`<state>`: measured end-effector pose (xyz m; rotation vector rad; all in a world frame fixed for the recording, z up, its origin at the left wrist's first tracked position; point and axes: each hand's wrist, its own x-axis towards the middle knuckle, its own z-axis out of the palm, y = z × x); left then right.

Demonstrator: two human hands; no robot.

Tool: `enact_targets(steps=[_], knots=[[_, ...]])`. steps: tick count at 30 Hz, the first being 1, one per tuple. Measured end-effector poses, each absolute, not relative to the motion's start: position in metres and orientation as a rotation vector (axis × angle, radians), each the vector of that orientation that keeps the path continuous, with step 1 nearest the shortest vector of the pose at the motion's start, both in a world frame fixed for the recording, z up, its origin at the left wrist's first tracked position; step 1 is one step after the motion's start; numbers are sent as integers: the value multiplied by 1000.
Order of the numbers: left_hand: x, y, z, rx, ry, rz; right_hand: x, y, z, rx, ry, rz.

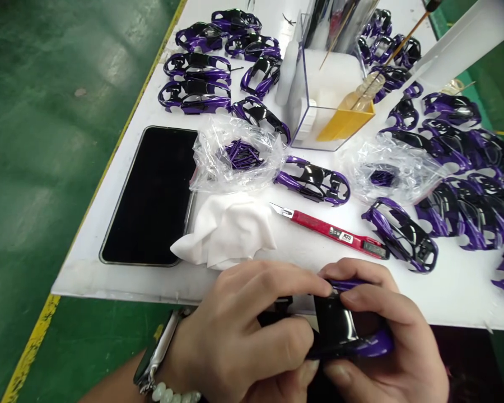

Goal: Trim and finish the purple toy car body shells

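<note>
At five o'clock, the right hand's [407, 330] grip cradles a purple-black shell [335, 320], seemingly steadying it for the left hand's [243, 330] narrow grip. Beyond, at twelve, a red knife [327, 228] lies on the counter [82, 268], probably for easy reach.

Glossy purple-and-black car shell [335, 324] held between both grips

The small model car shell has a smooth black panel in its middle, catching a bright streak of light near its lower edge. Purple shows along the far rim and on the rounded right end; beside the panel is a dark opening. It lies between the left grip [252, 330] and the right grip [407, 330], at the near edge of the desk [457, 308], its length running across the view. Fingers hide much of its left part.
</note>
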<state>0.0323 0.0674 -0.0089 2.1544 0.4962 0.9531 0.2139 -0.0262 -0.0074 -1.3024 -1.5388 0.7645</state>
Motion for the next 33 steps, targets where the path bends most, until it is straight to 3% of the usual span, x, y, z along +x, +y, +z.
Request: enact_targets(steps=[6, 33], knots=[[26, 61, -12, 2113, 489, 1082, 211, -22, -4, -1284, -1543, 773], [31, 70, -12, 1917, 490, 1061, 193, -26, 1, -1413, -1224, 866]])
